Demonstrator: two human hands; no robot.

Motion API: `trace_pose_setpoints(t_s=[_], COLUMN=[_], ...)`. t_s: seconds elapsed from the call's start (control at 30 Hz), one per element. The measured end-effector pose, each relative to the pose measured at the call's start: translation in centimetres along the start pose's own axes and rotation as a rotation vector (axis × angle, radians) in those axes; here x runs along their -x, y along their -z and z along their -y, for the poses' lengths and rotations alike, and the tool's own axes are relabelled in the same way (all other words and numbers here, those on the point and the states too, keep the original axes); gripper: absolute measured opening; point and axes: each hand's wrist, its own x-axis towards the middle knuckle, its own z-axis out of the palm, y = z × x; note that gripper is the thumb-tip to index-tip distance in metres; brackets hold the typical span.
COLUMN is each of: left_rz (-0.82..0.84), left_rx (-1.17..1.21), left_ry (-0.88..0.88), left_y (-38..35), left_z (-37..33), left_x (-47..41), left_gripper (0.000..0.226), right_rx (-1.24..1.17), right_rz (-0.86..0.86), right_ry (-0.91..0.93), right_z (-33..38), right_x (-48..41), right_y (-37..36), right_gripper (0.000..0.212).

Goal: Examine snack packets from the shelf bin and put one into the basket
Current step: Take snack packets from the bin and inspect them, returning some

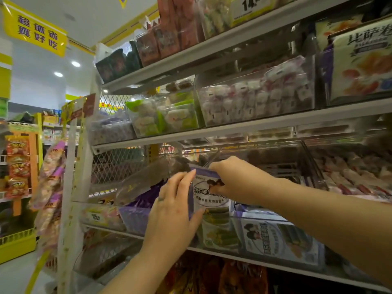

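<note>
A white and purple snack packet (209,198) with dark print stands upright at the mouth of a clear shelf bin (275,221). My left hand (176,211) holds the packet's left edge, thumb at its lower side and fingers up along the top corner. My right hand (231,179) reaches in from the right and pinches the packet's top edge. More packets of the same kind (273,240) lie flat in the bin below. No basket is in view.
A neighbouring clear bin (135,217) with purple packets sits to the left. Shelves above carry bins of green (163,117) and white-pink sweets (258,98). A white mesh end frame (70,187) hung with snack bags stands left. An aisle floor lies at the lower left.
</note>
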Motion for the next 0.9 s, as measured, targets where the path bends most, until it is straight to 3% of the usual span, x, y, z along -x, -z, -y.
trace_pose_setpoints(t_s=[0.13,0.3,0.5,0.6,0.7,0.9], left_rz=[0.091,0.153,0.253,0.2,0.092,-0.078], left_rx=[-0.143,-0.297,-0.324,-0.259,-0.221,-0.194], left_ry=[-0.108,-0.284,-0.367,-0.354,-0.326,-0.257], left_y=[0.1,1.2,2.0,1.9,1.6,0.8], left_z=[-0.1,0.4,0.5,0.7,0.4,0.4], left_x=[-1.7,-4.2,-5.8,-4.4,-3.1,-1.4], left_gripper=[0.097,0.109,0.075,0.063,0.062,0.064], right_rx=[0.001,-0.174,-0.183,-0.277,-0.298,-0.206], right_rz=[0.073,0.288,0.37,0.427,0.38,0.157], right_ry=[-0.009,-0.013,-0.094,-0.121,-0.154,-0.044], right_z=[-0.7,-1.5,-1.4,-0.8,-0.4,0.4], right_x=[0.0,0.1,0.4,0.4,0.8,2.0], right_y=[0.3,2.2,2.0,1.2,0.6,0.4], right_gripper=[0.028,0.032,0.037,0.034,0.035,0.019])
